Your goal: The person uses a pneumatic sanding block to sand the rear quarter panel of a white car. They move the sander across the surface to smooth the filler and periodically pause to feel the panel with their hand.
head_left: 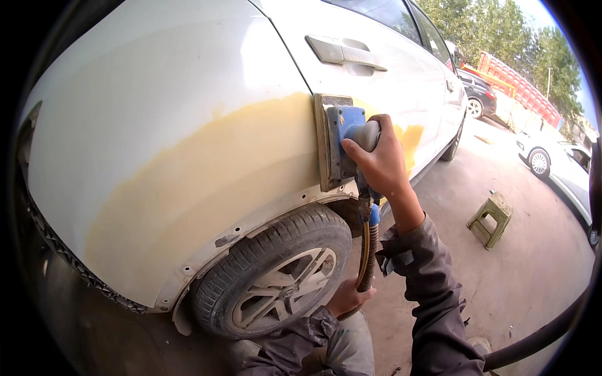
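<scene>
My right hand [379, 160] wraps round the grey knob of a blue pneumatic sander [347, 119]. The sander's rectangular pad stands upright against the white car's [157, 81] side, by the seam between the rear panel and the door. Yellowish filler [207, 163] covers a broad patch above the wheel arch and carries on under the tool onto the door. Lower down, my left hand [352, 297] is closed around the ribbed hose [369, 257] that hangs from the sander, beside the rear wheel [282, 282]. A thinner air line runs along that hose.
A small worn stool [492, 219] stands on the concrete floor to the right. Farther off are a parked white car [558, 160], a dark car [478, 94] and a red slatted truck body [520, 84]. A thick dark hose [533, 335] crosses the lower right.
</scene>
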A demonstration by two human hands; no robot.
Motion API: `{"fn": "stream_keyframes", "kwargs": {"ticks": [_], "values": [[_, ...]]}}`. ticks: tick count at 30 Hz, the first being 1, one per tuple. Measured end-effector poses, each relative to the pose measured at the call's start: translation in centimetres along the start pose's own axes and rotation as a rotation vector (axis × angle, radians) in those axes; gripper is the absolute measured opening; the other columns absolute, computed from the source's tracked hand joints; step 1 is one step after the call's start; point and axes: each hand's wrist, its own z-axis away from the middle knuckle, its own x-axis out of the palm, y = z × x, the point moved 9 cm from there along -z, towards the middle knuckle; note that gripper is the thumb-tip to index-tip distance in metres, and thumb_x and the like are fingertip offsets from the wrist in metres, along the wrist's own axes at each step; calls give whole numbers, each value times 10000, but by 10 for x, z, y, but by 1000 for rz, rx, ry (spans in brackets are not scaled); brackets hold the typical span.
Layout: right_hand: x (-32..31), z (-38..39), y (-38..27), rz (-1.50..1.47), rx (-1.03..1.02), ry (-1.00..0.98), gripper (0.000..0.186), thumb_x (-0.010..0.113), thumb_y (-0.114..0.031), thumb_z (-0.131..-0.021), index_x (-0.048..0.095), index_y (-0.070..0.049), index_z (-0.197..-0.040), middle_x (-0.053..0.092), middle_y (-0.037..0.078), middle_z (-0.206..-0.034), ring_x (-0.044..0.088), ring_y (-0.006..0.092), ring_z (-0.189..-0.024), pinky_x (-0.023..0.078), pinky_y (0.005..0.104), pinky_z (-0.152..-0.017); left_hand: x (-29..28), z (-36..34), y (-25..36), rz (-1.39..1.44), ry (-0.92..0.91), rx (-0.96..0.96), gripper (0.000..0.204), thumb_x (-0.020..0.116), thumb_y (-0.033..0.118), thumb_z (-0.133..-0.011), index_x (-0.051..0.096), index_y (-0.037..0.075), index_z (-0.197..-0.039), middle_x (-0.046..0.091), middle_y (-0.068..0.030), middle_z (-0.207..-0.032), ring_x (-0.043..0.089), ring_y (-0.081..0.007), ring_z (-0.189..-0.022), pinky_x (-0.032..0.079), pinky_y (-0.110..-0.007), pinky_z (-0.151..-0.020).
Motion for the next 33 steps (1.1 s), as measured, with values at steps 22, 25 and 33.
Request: {"fn": "stream_keyframes", "kwargs": {"ticks": [22,25,33], "values": [[-10,52,15,59,-26,-190,551,751,-260,-787,496,2,-1200,588,234,-1055,616,349,-958,500,436,-859,-87,260,-280,-698,449,-43,267,765,183,-723,603,95,-915,640,-169,-836,642,-411,-825,515,-480,-752],[-6,49,2,95,-114,-207,556,752,-278,-803,500,-20,-1225,572,244,-1092,613,393,-991,496,458,-872,-128,234,-198,-789,541,47,256,764,160,-703,595,98,-885,620,-159,-816,625,-414,-792,502,-499,-715],[5,6,-27,66,-160,-173,579,753,-240,-774,487,37,-1207,606,267,-1058,618,402,-970,489,445,-887,-96,270,-190,-910,534,113,188,578,304,-975,605,131,-1044,635,-77,-874,588,-304,-728,496,-436,-714]]}}
